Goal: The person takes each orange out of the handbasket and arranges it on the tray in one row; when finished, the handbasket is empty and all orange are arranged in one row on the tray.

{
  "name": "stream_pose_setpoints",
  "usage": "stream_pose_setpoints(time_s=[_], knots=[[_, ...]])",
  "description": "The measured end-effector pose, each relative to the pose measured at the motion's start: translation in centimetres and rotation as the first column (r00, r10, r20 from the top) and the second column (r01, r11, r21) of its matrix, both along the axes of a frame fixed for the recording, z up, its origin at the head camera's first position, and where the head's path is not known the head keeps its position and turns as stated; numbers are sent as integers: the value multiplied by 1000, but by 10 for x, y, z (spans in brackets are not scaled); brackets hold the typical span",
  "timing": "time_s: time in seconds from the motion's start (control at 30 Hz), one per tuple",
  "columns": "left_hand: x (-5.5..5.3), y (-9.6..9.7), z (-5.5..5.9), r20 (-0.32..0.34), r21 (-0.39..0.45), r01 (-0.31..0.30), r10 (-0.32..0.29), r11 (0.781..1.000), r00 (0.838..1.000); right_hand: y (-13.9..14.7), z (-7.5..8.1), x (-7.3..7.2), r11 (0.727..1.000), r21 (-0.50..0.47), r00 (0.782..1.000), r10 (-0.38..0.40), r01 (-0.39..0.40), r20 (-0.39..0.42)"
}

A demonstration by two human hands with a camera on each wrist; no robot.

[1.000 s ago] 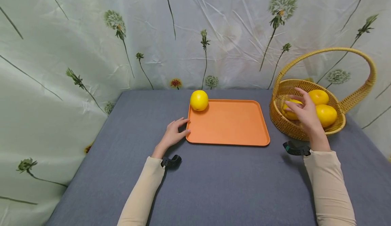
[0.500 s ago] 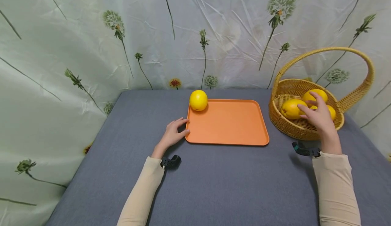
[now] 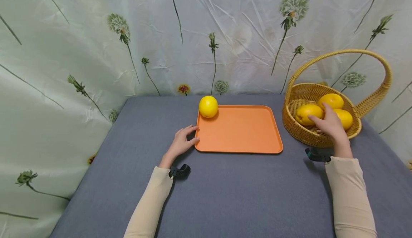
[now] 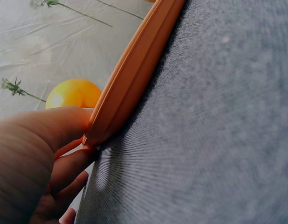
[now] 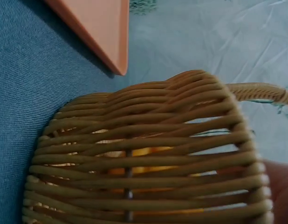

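Right hand: [image 3: 331,123] reaching down inside the wicker basket [image 3: 299,132], thumb and forefinger spread apart over the fruit; whether it presses on any piece I cannot tell, since the weave hides it in the right wrist view.
Fruit-picking: this looks like the step of choosing a piece from the basket, with nothing lifted clear; the next move calls for a curl of thumb and fingers round one fruit – most likely the left one – then a lift over the rim.
Left hand: [image 3: 181,142] loose-fingered, thumb and forefinger resting against the tray's left edge, seemingly to steady it.
Basket fruit: three yellow pieces, orange-like – the left fruit [image 3: 305,113] by the right thumb, the back fruit [image 3: 331,100] just beyond the forefinger, the right fruit [image 3: 347,119] partly behind the hand.
Orange tray: [image 3: 239,130] flat between the two hands, with one yellow tray fruit [image 3: 208,106] in its far left corner, beyond the left hand.
Bench: [image 3: 244,191] grey-blue covering beneath tray and basket, a flower-print curtain [image 3: 251,63] behind.
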State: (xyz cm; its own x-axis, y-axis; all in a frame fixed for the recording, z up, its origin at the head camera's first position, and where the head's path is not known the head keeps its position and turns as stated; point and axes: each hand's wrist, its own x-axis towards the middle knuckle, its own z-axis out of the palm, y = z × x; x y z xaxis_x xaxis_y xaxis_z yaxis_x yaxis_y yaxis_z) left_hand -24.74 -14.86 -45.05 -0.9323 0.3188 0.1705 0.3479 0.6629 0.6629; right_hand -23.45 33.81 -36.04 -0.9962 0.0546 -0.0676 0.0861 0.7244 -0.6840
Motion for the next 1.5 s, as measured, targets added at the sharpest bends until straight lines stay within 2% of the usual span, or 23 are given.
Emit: stream_pose_setpoints(time_s=[0.3,0.5,0.7,0.97,1.23,1.5], knots=[[2,1,1,12,3,-4,4,1000,1000,1,-3,-15,999,-18,998,37,-36,50],[2,1,1,19,7,-10,10,1000,1000,3,-7,-21,995,70,997,75,-76,21],[1,0,1,25,2,-12,11,1000,1000,2,-9,-23,996,71,998,56,-58,21],[1,0,3,23,-4,-7,7,1000,1000,-1,-10,-21,996,60,997,70,-68,-44],[2,1,3,24,-10,-11,11,1000,1000,-2,-10,-19,1000,0,995,13,-13,-98],[2,0,3,27,-10,-15,15,1000,1000,-3,-13,-16,1000,5,985,-18,20,-170]])
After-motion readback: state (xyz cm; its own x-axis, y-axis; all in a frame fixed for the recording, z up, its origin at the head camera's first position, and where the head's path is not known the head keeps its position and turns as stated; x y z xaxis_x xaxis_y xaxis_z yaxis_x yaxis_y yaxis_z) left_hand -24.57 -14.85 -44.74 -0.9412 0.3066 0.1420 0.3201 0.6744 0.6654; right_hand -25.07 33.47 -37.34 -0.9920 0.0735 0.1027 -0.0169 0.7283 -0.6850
